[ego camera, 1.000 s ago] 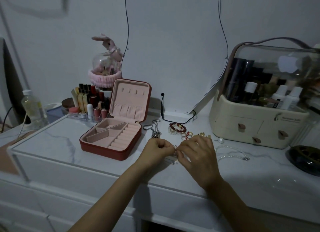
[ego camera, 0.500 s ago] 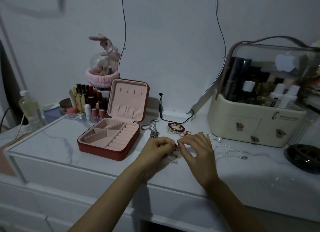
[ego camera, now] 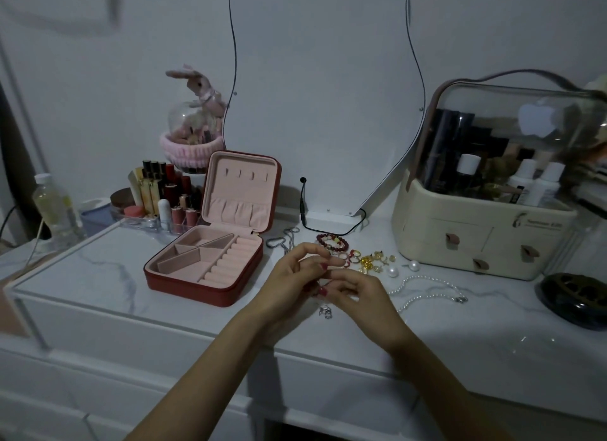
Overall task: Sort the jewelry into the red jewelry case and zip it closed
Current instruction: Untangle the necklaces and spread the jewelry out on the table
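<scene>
Red jewelry case, head view: lies open on white marble-look tabletop, lid upright toward wall, pink-lined compartments showing nothing inside; front edge sits near table's front edge.

Left hand: over tabletop, just right of case. Fingers loosely curled, thumb and forefinger meeting at the tips; appears to pinch a small silver piece, but dim light, so cannot tell for sure.

Right hand: touching or just beside left hand, fingers curled inward toward same spot; what it holds is not clear.

Small silver charm: on tabletop directly below the two hands.

Loose jewelry, beyond hands toward wall: dark chain necklace betw. case and hands; red bead bracelet; rings; gold earrings; two pearl studs; pearl necklace to the right.

Surroundings: cream cosmetics organiser w/ clear dome at right; dark dish at far right edge; lipstick rack behind case. Open strip of tabletop runs along front edge, left of case and right of hands.
</scene>
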